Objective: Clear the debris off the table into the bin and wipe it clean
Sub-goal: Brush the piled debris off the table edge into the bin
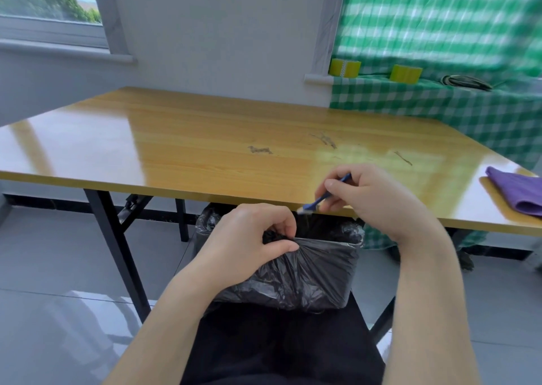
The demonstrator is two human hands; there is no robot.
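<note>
tabletop (176,138): the largest thing we see, glossy yellow wood across the middle band of the frame. Its near edge runs just above the bin.
bin (316,270): lower centre, dressed in a crinkled black liner, with its mouth tucked partly under the tabletop's near edge. We judge it should sit tight under that edge, so nothing swept over drops to the floor.
cloth (519,192): purple and folded, lying on the tabletop at the right edge of the frame. We judge wiping belongs after the sweeping.
left hand (249,238): lower centre. Its grip pinches the liner's near rim between thumb and curled fingers, holding the mouth up.
right hand (369,197): right of centre, over the tabletop's near edge. Its grip is narrow, closed round the brush handle.
brush (318,200): small, with a blue handle and pale bristles that point down-left at the edge, directly above the bin's mouth.
debris (260,149): thin, dark, dry-looking scatterings. One lies at centre, a second up and to the right (326,140), a third further right (404,158). All are well apart from the near edge. We judge it best to set the bristles beyond each patch and draw short, light strokes toward the bin, since hard flicks could scatter such fine stuff.
</note>
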